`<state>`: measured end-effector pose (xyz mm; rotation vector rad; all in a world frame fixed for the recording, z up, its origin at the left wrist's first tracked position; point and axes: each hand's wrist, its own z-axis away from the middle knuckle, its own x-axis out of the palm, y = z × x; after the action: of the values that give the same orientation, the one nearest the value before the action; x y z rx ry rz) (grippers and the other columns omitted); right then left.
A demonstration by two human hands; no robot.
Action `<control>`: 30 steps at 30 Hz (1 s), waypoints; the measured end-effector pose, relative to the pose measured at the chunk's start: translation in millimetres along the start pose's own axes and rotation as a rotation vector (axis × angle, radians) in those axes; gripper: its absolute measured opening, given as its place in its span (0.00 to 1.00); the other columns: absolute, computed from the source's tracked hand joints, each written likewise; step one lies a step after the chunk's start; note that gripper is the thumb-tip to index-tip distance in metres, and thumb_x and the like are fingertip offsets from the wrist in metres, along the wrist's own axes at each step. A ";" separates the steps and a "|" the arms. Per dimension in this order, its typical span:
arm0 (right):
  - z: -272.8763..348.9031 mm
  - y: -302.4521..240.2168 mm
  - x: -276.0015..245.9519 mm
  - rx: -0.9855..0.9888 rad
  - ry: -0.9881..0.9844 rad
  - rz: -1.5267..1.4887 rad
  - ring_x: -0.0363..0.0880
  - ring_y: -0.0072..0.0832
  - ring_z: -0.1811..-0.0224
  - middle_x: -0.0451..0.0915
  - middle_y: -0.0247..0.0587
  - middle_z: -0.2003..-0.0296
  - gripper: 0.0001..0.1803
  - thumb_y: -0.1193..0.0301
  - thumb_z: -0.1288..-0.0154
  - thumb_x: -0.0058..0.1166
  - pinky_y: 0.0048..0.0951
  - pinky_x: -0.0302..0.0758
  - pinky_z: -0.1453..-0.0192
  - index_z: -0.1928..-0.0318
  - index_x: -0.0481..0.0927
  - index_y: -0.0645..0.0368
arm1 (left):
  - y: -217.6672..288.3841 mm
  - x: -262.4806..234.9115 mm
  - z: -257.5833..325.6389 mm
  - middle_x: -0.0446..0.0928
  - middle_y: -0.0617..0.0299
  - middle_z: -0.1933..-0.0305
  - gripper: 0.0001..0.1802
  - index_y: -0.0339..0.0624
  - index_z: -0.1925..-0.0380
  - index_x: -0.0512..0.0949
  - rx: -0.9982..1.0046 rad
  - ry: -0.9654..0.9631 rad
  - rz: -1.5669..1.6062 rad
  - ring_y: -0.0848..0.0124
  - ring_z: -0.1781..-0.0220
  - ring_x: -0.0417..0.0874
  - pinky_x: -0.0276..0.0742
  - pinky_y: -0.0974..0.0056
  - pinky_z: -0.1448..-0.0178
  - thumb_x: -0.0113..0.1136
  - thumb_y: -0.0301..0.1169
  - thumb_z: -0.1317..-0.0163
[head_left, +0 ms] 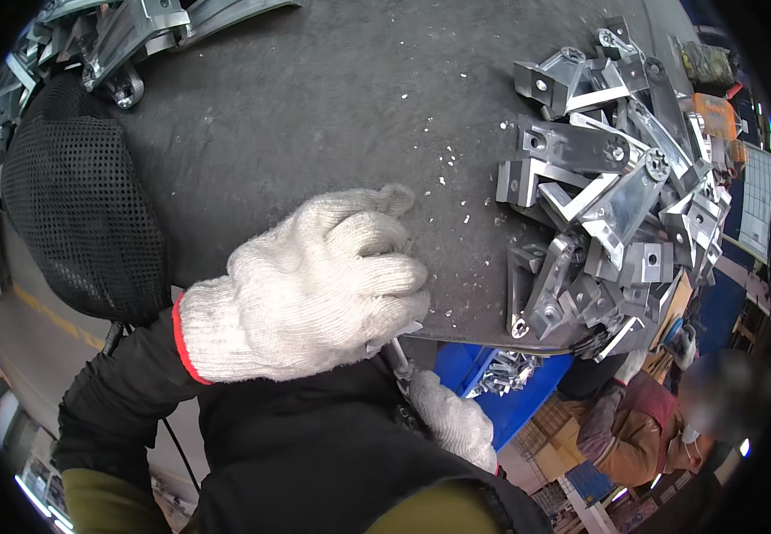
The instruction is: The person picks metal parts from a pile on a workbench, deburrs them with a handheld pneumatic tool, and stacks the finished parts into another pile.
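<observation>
My left hand [314,285], in a white knitted glove with a red cuff edge, is closed at the front edge of the dark table. A bit of a silvery metal part [410,328] peeks out beneath its fingers; the rest of that part is hidden. Lower and to the right, my right hand [452,418], gloved in white too, is wrapped round a slim hand tool with a metal shaft [395,358]. The shaft points up toward the underside of my left hand. Its tip is covered, so the kind of tool cannot be told.
Machined metal brackets [612,160] lie heaped along the table's right side. More brackets [141,36] fill the far left corner, near a black mesh-covered object [83,196]. A blue bin [532,392] with small metal pieces stands below the table edge. A co-worker [639,418] is at lower right.
</observation>
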<state>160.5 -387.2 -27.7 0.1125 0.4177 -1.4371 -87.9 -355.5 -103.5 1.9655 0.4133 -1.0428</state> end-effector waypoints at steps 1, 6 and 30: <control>1.9 -1.7 0.3 0.002 -0.001 0.001 0.90 0.50 0.64 0.86 0.48 0.62 0.30 0.62 0.34 0.67 0.47 0.86 0.63 0.32 0.77 0.35 | -0.2 1.6 2.0 0.80 0.77 0.50 0.32 0.57 0.53 0.87 -0.017 -0.009 0.010 0.67 0.42 0.82 0.77 0.48 0.24 0.70 0.45 0.66; -1.3 -13.8 16.5 0.069 0.138 -0.403 0.89 0.51 0.47 0.88 0.47 0.46 0.24 0.66 0.29 0.64 0.43 0.85 0.50 0.37 0.71 0.46 | -4.9 -6.5 3.6 0.80 0.77 0.49 0.33 0.58 0.51 0.87 0.006 -0.031 0.039 0.67 0.42 0.82 0.77 0.48 0.24 0.72 0.45 0.65; -20.9 78.6 65.3 -0.390 0.736 -0.414 0.89 0.50 0.62 0.87 0.52 0.60 0.46 0.57 0.34 0.69 0.48 0.85 0.61 0.19 0.64 0.46 | 48.4 -26.9 1.7 0.80 0.49 0.45 0.26 0.35 0.46 0.82 -0.572 0.476 1.459 0.44 0.40 0.80 0.75 0.37 0.26 0.48 0.49 0.18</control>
<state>237.7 -430.4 -83.1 0.2506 1.3802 -1.6598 -75.1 -382.5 -56.9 1.3765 -0.4445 0.4426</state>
